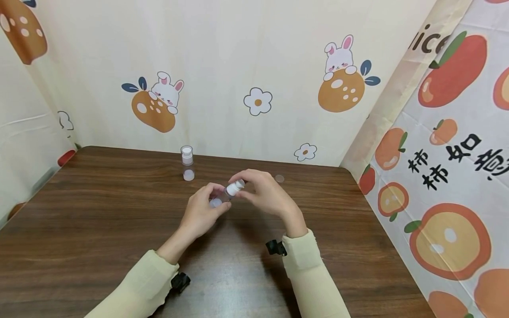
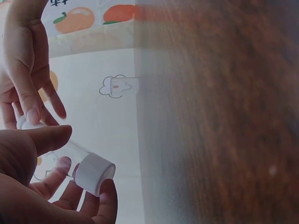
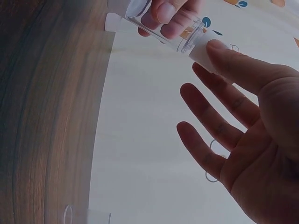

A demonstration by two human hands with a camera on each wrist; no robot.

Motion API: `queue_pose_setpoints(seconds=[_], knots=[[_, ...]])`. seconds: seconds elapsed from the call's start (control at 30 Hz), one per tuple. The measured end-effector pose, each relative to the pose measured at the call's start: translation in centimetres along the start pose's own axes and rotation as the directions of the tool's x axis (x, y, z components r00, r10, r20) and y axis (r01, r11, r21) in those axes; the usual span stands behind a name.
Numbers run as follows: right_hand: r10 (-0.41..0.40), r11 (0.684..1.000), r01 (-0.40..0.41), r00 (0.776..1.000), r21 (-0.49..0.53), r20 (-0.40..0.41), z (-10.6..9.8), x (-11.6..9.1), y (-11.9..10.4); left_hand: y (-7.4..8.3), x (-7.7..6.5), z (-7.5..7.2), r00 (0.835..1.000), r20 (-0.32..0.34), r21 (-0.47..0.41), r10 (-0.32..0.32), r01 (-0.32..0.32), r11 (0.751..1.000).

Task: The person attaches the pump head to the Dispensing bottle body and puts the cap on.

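Note:
My left hand [image 1: 203,211] grips a small clear pump bottle [image 2: 96,173] around its body, thumb on one side and fingers on the other. The bottle tilts, its white base toward the left and its white pump top [image 1: 234,187] up to the right. With thumb and index finger my right hand [image 1: 264,194] pinches that pump top; in the right wrist view its other fingers [image 3: 205,109] spread away from the bottle. Part of the clear body lies hidden behind the left fingers.
A second pump bottle [image 1: 187,164], with a clear cover over its white top, stands upright at the back left of the brown wooden table [image 1: 99,212]. A clear cap [image 1: 279,178] stands at the back right. Printed curtains [image 1: 222,57] close off the table's back and sides.

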State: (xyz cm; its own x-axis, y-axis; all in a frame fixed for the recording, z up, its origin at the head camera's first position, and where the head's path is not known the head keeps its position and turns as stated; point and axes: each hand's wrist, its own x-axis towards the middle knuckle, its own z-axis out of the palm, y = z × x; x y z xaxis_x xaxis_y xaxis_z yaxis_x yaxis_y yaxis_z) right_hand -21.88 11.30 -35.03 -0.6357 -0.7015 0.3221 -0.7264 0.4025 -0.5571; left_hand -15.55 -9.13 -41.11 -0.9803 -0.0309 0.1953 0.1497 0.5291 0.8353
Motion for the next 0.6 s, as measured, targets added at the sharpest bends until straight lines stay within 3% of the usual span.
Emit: queue_pose_setpoints(seconds=[0.6], knots=[[0.104, 0.994, -0.106, 0.993, -0.037, -0.051, 0.59, 0.38, -0.32, -0.09, -0.01, 0.04, 1.000, -0.003, -0.002, -0.001, 0.001, 1.000]])
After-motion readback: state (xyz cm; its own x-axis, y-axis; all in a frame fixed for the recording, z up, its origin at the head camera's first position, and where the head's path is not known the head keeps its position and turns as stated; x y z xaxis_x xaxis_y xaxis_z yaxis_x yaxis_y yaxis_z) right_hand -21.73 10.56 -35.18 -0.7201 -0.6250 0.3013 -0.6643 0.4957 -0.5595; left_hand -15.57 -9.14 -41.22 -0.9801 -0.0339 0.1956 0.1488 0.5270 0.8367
